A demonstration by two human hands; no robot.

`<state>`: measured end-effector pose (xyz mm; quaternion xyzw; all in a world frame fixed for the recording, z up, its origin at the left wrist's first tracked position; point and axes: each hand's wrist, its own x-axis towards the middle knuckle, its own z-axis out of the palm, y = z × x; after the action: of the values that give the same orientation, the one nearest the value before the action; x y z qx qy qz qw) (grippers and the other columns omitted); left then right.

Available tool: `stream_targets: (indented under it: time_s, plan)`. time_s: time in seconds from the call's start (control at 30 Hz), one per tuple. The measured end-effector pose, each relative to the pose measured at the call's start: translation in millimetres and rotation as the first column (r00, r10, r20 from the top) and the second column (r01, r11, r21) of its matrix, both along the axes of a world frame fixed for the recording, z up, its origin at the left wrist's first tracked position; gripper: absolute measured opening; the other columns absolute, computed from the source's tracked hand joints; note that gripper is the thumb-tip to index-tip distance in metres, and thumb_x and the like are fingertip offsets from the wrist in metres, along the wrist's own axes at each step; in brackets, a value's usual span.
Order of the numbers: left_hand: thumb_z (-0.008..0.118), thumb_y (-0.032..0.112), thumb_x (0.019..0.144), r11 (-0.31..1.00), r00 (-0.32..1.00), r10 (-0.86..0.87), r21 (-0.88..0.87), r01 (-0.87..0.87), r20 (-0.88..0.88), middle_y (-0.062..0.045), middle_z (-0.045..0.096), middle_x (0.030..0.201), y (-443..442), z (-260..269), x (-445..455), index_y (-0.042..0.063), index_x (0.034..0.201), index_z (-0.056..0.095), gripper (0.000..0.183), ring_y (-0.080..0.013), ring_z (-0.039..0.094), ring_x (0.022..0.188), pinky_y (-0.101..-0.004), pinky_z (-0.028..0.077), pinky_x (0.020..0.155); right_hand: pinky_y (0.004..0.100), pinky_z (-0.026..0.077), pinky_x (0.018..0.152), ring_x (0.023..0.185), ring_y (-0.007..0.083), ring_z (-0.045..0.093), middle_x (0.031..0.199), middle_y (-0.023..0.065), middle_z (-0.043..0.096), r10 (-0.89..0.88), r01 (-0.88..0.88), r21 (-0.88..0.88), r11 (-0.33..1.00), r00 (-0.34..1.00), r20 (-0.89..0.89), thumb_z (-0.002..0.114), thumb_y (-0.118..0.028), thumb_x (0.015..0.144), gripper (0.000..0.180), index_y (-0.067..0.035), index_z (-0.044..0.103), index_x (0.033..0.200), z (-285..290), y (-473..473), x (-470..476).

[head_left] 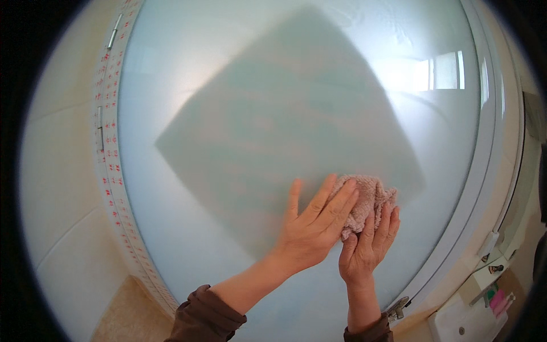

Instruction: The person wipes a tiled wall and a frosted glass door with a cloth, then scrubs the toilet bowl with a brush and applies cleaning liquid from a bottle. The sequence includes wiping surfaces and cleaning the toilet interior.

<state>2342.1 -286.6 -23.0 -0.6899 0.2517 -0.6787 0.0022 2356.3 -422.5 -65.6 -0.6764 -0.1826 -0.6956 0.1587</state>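
A crumpled pinkish-brown cloth (365, 199) lies against a frosted glass door panel (205, 239). My left hand (316, 226) has its fingers spread, some on the cloth's left side and the others over the glass. On the cloth's lower right side, my right hand (369, 248) presses with its fingers extended upward. Both palms face the glass, so the undersides of the fingers are hidden. Behind the frosted panel shows a large blurred greenish diamond shape (273, 115).
Metal hinges (100, 128) sit on the left frame, which bears red marks. A metal door handle (397, 308) is at the lower right. Beyond it are a white sink (444, 322), a faucet and pink and green items. Tiled wall (64, 171) stands at the left.
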Motion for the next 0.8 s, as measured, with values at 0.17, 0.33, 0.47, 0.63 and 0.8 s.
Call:
stream_targets:
  time_s: [0.17, 0.33, 0.47, 0.63, 0.8]
  plan:
    - [0.053, 0.018, 0.079, 0.999, 1.000, -0.005, -0.053, 0.006, 0.006, -0.005, 0.047, 0.135, 50.3, 7.7, -9.0, 0.007, 0.125, 0.054, 0.047, -0.0271, 0.042, 0.127, -0.0583, 0.015, 0.106, 0.0547, 0.020, 0.106, 0.130, 0.0444, 0.029, 0.140, 0.0208, 0.036, -0.008, 0.009, -0.052, 0.999, 1.000, 0.026, 0.048, -0.029, 0.090, 0.047, -0.003, 0.049, 0.128, 17.0, 43.7, -4.9]
    - [0.053, 0.017, 0.079, 0.993, 1.000, 0.015, -0.115, -0.017, -0.015, -0.008, 0.045, 0.137, 103.3, 18.7, -18.7, 0.006, 0.128, 0.051, 0.050, -0.0293, 0.040, 0.127, -0.0588, 0.013, 0.106, 0.0534, 0.024, 0.104, 0.129, 0.0427, 0.032, 0.138, 0.0186, 0.039, -0.015, 0.021, -0.114, 0.993, 0.999, 0.048, 0.052, -0.029, 0.088, 0.047, -0.005, 0.051, 0.128, 36.0, 94.8, -9.2]
    - [0.053, 0.015, 0.078, 0.987, 0.998, 0.038, -0.153, -0.044, -0.040, -0.010, 0.043, 0.137, 146.4, 21.2, -22.9, 0.004, 0.129, 0.048, 0.053, -0.0300, 0.039, 0.128, -0.0578, 0.012, 0.107, 0.0517, 0.028, 0.103, 0.127, 0.0396, 0.037, 0.138, 0.0153, 0.041, -0.019, 0.028, -0.156, 0.987, 0.998, 0.057, 0.055, -0.027, 0.086, 0.044, -0.007, 0.054, 0.125, 50.5, 138.3, -17.9]
    - [0.050, 0.014, 0.081, 0.979, 0.995, 0.087, -0.180, -0.096, -0.057, -0.013, 0.042, 0.138, 192.4, 14.4, -26.6, 0.000, 0.130, 0.045, 0.051, -0.0325, 0.036, 0.130, -0.0544, 0.012, 0.108, 0.0509, 0.030, 0.102, 0.126, 0.0380, 0.039, 0.137, 0.0135, 0.043, 0.075, -0.061, -0.190, 0.980, 0.995, 0.071, 0.059, -0.020, 0.082, 0.043, -0.006, 0.055, 0.122, 49.1, 189.7, -19.4]
    - [0.051, 0.012, 0.080, 0.961, 0.991, 0.086, -0.255, -0.109, -0.100, -0.015, 0.043, 0.136, 226.0, -15.7, -34.5, -0.002, 0.127, 0.048, 0.050, -0.0316, 0.035, 0.130, -0.0520, 0.014, 0.109, 0.0466, 0.032, 0.100, 0.122, 0.0333, 0.044, 0.133, 0.0104, 0.048, 0.139, -0.122, -0.239, 0.963, 0.988, 0.058, 0.056, -0.016, 0.080, 0.037, -0.006, 0.060, 0.116, 25.6, 231.2, -27.3]
